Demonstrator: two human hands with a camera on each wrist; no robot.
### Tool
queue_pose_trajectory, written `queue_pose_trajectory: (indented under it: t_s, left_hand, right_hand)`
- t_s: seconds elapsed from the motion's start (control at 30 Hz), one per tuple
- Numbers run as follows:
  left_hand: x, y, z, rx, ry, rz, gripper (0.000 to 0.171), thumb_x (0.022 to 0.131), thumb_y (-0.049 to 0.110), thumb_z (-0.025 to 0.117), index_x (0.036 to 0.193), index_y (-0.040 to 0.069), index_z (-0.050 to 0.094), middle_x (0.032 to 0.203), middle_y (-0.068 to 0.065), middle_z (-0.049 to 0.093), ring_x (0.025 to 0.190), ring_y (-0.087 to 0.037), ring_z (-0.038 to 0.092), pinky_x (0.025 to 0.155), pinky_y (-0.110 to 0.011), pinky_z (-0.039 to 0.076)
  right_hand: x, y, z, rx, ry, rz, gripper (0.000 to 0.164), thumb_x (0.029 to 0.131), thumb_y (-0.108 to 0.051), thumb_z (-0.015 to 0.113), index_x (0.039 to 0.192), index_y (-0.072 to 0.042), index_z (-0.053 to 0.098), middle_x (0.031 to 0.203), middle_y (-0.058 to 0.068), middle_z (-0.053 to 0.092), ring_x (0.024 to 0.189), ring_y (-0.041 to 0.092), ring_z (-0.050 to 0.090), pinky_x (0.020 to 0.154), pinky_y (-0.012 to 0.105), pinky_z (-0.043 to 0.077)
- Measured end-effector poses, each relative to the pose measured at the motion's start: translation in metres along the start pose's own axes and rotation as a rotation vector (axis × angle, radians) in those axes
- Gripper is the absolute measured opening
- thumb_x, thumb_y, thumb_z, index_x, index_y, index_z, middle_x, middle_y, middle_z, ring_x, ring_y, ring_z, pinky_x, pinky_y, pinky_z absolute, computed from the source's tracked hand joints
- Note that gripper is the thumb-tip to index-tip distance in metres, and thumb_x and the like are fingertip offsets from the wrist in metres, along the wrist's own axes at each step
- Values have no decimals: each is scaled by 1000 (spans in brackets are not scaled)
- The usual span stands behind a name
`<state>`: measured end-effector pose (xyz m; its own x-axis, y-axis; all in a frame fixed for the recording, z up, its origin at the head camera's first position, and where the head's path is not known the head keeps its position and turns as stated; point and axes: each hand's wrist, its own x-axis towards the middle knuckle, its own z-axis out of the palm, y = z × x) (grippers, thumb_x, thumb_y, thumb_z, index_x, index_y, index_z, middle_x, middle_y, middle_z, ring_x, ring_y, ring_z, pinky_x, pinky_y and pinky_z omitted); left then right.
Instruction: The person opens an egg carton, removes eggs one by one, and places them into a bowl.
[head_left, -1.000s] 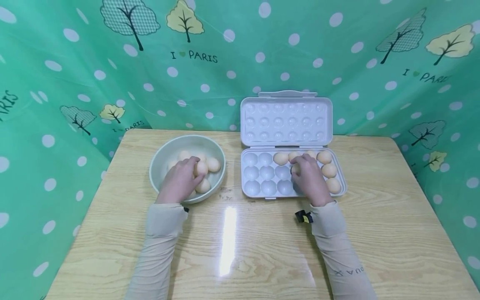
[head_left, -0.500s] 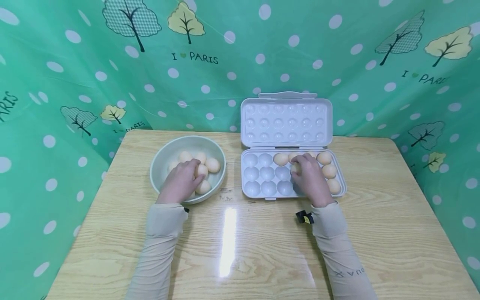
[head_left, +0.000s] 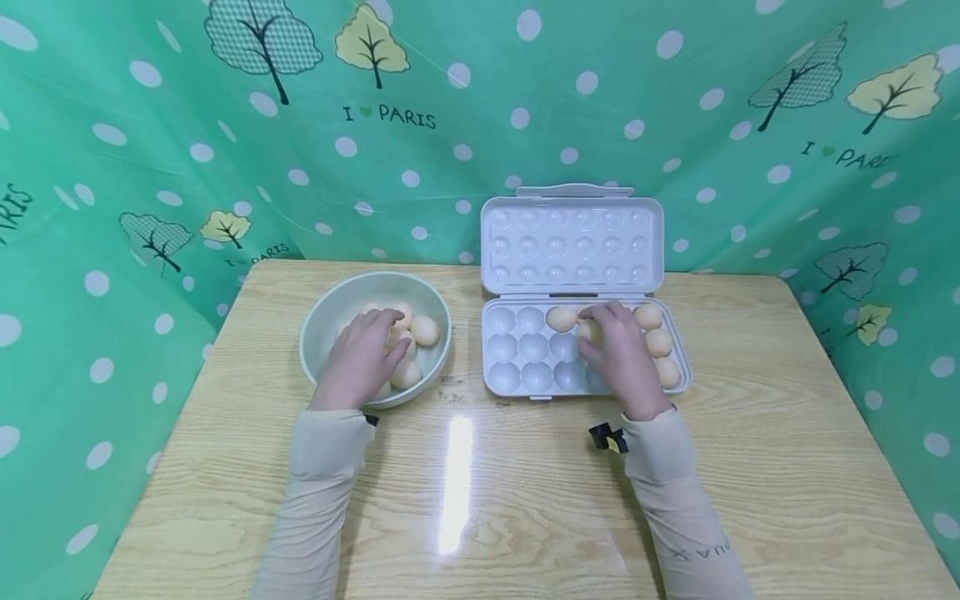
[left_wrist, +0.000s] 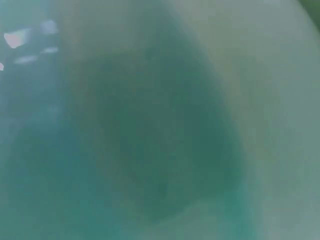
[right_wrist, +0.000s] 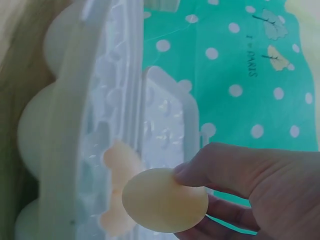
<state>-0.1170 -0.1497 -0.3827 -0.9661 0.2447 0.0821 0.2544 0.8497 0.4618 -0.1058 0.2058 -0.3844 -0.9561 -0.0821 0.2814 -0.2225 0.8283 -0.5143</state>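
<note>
In the head view my left hand [head_left: 362,358] is inside the pale round bowl [head_left: 315,304] at left, its thumb and fingers spread apart over the eggs. One egg [head_left: 406,375] lies just below the thumb and another egg [head_left: 426,331] to the right. My right hand [head_left: 622,354] pinches a pale brown egg [right_wrist: 162,200] between thumb and fingers, over the middle of the egg box [head_left: 534,347]. Part of that egg is hidden from above. Eggs fill the box's right column, including an egg [head_left: 659,342]; another egg [head_left: 562,318] sits in the back row.
The box's lid [head_left: 572,242] stands raised at the back, by the green printed curtain [head_left: 420,183]. Wooden table [head_left: 540,500] surface spans the front and the space between bowl and box. The left wrist view is blurred.
The left thumb and fingers have loosened and spread around an egg in the bowl. The right hand has shifted slightly, showing more of its egg. Bowl and box stay put.
</note>
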Motion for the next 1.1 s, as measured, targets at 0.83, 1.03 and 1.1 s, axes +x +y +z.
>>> queue_pose_trajectory:
  t_s: [0.83,1.03,1.1]
  left_hand:
    - [-1,43,3,-53,114,223,37,94,16,66,129,5,57,123,-13,62,114,-30,58,101,-44,49]
    - [-3,46,5,-76,121,263,37,95,17,66,130,8,58,124,-11,62,117,-28,57,103,-44,48]
    - [-3,47,5,-76,113,275,37,95,17,65,131,9,57,125,-10,61,118,-28,57,104,-44,47]
  right_hand:
    - [-11,-45,-10,94,108,-205,35,79,3,75,113,1,64,111,14,64,105,29,58,92,40,50]
    - [-12,-52,-5,106,103,-232,34,78,4,76,110,0,64,110,13,64,107,28,59,95,38,51]
    - [-13,-54,-5,117,100,-230,33,77,4,76,108,-1,64,109,13,64,106,27,59,95,38,51]
